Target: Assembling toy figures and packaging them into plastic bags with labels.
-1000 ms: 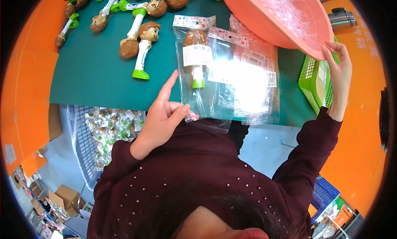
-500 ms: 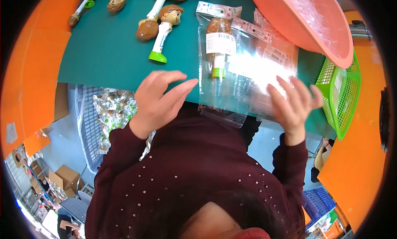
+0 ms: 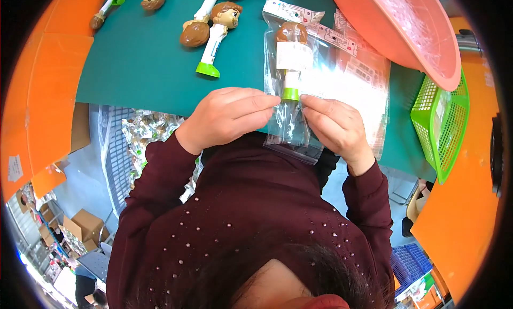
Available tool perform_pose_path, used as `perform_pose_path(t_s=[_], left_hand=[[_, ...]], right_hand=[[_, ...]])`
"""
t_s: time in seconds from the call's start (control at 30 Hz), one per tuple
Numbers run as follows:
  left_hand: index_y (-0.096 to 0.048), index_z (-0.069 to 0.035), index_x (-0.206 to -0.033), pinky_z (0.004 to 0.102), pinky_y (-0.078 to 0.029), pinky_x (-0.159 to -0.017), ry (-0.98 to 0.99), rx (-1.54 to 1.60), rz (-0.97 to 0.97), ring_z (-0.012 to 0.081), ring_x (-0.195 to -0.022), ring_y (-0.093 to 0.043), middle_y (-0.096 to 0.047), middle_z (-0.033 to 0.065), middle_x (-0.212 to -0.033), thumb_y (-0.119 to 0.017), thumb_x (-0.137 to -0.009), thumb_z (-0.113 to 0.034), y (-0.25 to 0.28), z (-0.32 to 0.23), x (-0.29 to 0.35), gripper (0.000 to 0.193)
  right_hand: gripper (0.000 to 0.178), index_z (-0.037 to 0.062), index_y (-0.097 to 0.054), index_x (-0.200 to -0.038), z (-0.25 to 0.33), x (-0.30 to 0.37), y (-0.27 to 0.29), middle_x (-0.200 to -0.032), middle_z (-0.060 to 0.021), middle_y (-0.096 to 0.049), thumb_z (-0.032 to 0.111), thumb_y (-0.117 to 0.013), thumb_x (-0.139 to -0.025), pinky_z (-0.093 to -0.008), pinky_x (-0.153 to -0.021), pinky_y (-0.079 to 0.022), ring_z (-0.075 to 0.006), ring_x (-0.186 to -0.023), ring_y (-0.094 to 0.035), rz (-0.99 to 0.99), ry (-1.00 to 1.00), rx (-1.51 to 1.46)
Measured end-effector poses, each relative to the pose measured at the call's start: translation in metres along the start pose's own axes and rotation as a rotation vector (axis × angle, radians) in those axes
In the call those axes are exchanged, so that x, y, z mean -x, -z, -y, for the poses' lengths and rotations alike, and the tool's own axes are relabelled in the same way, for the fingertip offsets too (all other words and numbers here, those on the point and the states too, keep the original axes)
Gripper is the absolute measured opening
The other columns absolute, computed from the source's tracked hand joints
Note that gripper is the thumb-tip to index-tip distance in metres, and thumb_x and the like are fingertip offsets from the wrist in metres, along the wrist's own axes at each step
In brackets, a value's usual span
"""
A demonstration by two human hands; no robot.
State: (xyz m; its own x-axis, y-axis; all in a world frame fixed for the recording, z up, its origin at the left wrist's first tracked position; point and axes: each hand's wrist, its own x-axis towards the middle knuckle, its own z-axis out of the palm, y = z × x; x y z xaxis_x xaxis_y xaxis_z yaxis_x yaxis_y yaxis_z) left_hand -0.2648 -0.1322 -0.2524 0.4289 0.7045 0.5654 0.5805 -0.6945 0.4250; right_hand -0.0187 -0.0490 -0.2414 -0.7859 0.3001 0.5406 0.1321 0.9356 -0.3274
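The clear bag [image 3: 291, 131] is at the near edge of the green table [image 3: 144, 74], with one toy figure [image 3: 292, 76] inside. The left hand [image 3: 227, 116] and the right hand [image 3: 339, 130] seem to pinch its two sides, fingertips together. The present step is probably steadying the bag; the next move calls for even grip. Left of the bag lie loose figures [image 3: 215, 39]; right of it, flat packets [image 3: 363, 84] and a pink basin [image 3: 374, 31]; lower left, a blue crate [image 3: 117, 164].
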Motion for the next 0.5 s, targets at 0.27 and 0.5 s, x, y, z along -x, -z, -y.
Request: perform_pose_path(t_s=[0.27,0.5], left_hand=[[-0.064,-0.004,-0.09,0.0353,-0.055,-0.074,0.015,-0.014,0.031,0.0274,-0.086,-0.067,-0.067,0.0084,-0.094,-0.074,-0.073,-0.005,-0.0004,0.0018,-0.006,0.019],[-0.064,-0.001,-0.081,0.0343,-0.054,-0.074,0.176,0.129,-0.079,0.0265,-0.084,-0.067,-0.067,0.0092,-0.091,-0.077,-0.074,-0.002,-0.0044,0.0012,-0.0073,0.015]], right_hand=[[0.019,0.0044,-0.065,-0.086,0.0043,-0.0077,-0.0031,-0.096,-0.0093,-0.07,0.002,-0.077,-0.07,-0.0303,-0.061,-0.055,-0.0221,-0.074,-0.068,0.006,-0.087,-0.03],[0.006,0.0002,-0.065,-0.078,0.0075,-0.0096,-0.0023,-0.089,-0.0118,-0.07,-0.003,-0.071,-0.077,-0.0277,-0.061,-0.053,-0.0211,-0.072,-0.068,-0.019,-0.37,-0.185]])
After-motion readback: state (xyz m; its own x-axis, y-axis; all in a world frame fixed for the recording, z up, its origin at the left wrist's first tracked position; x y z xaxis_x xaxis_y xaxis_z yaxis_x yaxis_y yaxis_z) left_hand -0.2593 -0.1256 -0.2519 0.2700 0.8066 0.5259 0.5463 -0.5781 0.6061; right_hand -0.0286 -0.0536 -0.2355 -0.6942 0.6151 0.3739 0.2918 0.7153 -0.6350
